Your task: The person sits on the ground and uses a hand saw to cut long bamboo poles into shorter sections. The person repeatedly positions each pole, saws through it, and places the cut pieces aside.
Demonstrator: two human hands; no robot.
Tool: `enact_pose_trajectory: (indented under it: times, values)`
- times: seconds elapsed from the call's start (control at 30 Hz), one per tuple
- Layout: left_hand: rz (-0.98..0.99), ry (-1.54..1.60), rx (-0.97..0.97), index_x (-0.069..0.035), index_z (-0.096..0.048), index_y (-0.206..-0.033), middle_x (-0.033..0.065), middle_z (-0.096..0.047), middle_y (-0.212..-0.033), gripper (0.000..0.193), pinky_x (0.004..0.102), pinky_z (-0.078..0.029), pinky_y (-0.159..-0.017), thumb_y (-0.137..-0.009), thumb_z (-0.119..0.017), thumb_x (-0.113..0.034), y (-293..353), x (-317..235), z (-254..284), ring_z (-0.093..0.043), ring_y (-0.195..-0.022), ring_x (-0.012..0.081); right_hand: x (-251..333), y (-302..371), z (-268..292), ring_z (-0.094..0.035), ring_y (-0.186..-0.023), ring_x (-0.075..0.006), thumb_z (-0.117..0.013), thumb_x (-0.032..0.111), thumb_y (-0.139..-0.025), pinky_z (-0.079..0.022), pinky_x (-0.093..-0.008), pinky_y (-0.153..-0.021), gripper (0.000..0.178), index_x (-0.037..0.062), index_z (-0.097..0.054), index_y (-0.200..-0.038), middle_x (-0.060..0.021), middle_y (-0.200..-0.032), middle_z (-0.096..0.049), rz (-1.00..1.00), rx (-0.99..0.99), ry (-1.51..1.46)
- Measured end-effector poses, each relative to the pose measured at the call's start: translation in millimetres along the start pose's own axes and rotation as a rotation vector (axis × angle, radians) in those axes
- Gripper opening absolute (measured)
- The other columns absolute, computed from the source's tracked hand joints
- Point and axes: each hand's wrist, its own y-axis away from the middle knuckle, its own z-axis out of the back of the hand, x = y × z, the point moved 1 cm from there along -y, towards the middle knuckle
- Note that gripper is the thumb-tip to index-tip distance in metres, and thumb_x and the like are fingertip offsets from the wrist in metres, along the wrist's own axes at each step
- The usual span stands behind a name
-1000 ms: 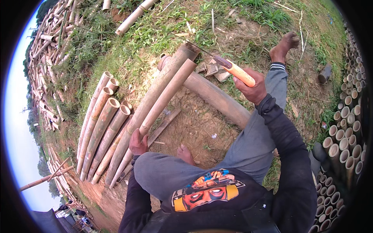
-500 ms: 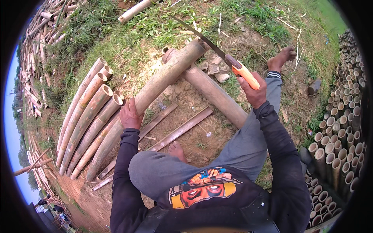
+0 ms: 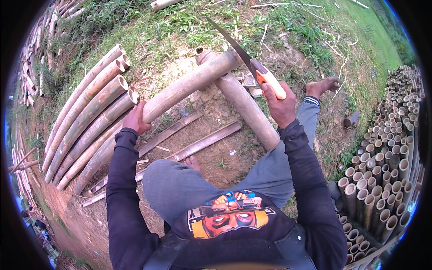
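Observation:
My right hand (image 3: pixel 281 104) is closed round the orange and dark handle of a handsaw (image 3: pixel 271 82). The saw's long, tapering blade points up and away to the left, passing beside the far end of a thick bamboo pole (image 3: pixel 186 87). That pole slants from the lower left and rests across a second thick pole (image 3: pixel 247 108), which runs back toward my leg. With my left hand (image 3: pixel 136 118), I grip the upper pole around its middle; some fingers are hidden. Whether the blade touches the bamboo, I cannot tell.
Several bamboo lengths (image 3: pixel 101 101) lie side by side on the left. Split strips (image 3: pixel 209 141) rest on the soil before me. At the right stands a big stack of cut bamboo (image 3: pixel 378 175). Behind the poles are grass and offcuts; another bamboo pile (image 3: pixel 33 67) is far left.
The view has shifted. My right hand and the saw have moved slightly left, and the blade stands steeper. The gripped pole lies at a flatter slant, with my left hand still on it.

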Motion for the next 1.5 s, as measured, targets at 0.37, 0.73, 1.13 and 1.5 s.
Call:
enact_pose_trajectory:
  times: [0.37,0.73,1.13,1.5]
  values:
    - [-0.233,0.408,-0.477,-0.012,-0.069,-0.139,0.0189,-0.071,-0.134,0.056,0.0492,-0.048,-0.112,-0.098,-0.07,-0.05,-141.5,-243.8,22.1,-0.066,-0.125,0.0382,5.5,-10.3,13.6,-0.064,-0.081,-0.0071,-0.076,0.021,-0.106,-0.053,-0.0238,-0.068,0.046,-0.0045,-0.063,-0.142,-0.0044,-0.102,-0.071,-0.105,-0.024,-0.352]
    - [0.179,0.475,-0.182,-0.018,-0.078,-0.129,0.0137,-0.079,-0.123,0.07,0.0425,-0.049,-0.109,-0.086,-0.061,-0.072,-178.4,-306.4,37.2,-0.073,-0.119,0.0326,-12.1,16.5,32.2,-0.076,-0.108,-0.0215,-0.072,0.011,-0.101,-0.06,-0.0341,-0.092,0.049,-0.0088,-0.06,-0.145,-0.021,-0.125,-0.076,0.096,0.01,-0.234]
    - [0.231,0.446,-0.144,-0.017,-0.076,-0.131,0.0138,-0.08,-0.121,0.078,0.0408,-0.049,-0.107,-0.084,-0.061,-0.078,-180.2,-310.7,42.5,-0.074,-0.116,0.03,-5.9,11.3,35.4,-0.078,-0.103,-0.0219,-0.074,0.009,-0.099,-0.061,-0.0341,-0.088,0.05,-0.0084,-0.061,-0.144,-0.0213,-0.118,-0.078,0.2,0.047,-0.105]
    - [0.169,0.428,-0.185,-0.019,-0.076,-0.127,0.0138,-0.079,-0.121,0.07,0.0423,-0.048,-0.108,-0.088,-0.06,-0.075,-176.9,-308.6,40.8,-0.074,-0.118,0.0304,-9.7,54.3,70.9,-0.077,-0.111,-0.0223,-0.073,0.008,-0.099,-0.06,-0.0351,-0.095,0.049,-0.0081,-0.061,-0.144,-0.021,-0.126,-0.076,0.015,0.058,-0.175]
